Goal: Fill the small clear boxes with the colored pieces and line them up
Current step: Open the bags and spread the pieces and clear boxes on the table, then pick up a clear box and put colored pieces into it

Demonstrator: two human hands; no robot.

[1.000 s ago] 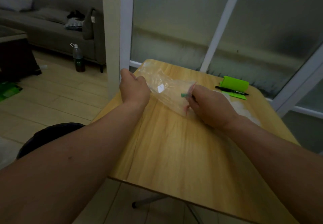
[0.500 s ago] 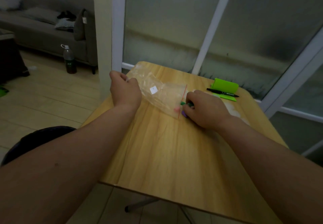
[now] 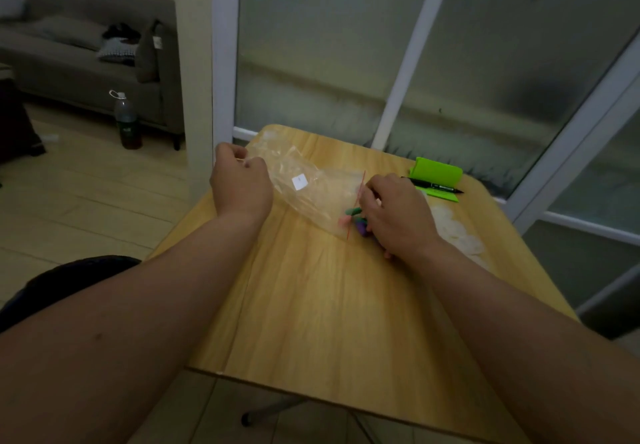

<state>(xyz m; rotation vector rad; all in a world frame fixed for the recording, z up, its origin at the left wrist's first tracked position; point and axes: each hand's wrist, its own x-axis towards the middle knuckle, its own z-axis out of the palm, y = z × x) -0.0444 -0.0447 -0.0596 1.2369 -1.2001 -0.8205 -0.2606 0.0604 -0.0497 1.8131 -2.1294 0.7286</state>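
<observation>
Pieces are coming out of the bag now: 1 sec ago only a green bit showed at the mouth, w/ the right grip [image 3: 394, 215] pushed up against it. Now a green piece [image 3: 354, 211], a pink piece [image 3: 344, 221] & a purple piece [image 3: 362, 228] lie on the desk [image 3: 311, 305] right at the red zip line of the clear bag [image 3: 311, 189], partly tucked under that hand. At the desk's far left corner the left grip [image 3: 242, 184] is curled tight round the bag's closed end, pinching the plastic same as before, so the bag lies stretched between both hands. The right grip covers the pieces at the mouth, but what goes on beneath is hidden by the back of the hand: can't tell if it pinches a piece, the bag's lip, or just rakes. For the task this means emptying has started; the bag looks almost flat, so prob. little is left inside. No box is filled yet. Some pale clear stuff [image 3: 457, 232] on the desk behind the right wrist may be the small boxes, too blurred to say. Off to the far right, green pad [image 3: 436, 170] & black marker [image 3: 437, 186] sit apart from the work.
</observation>
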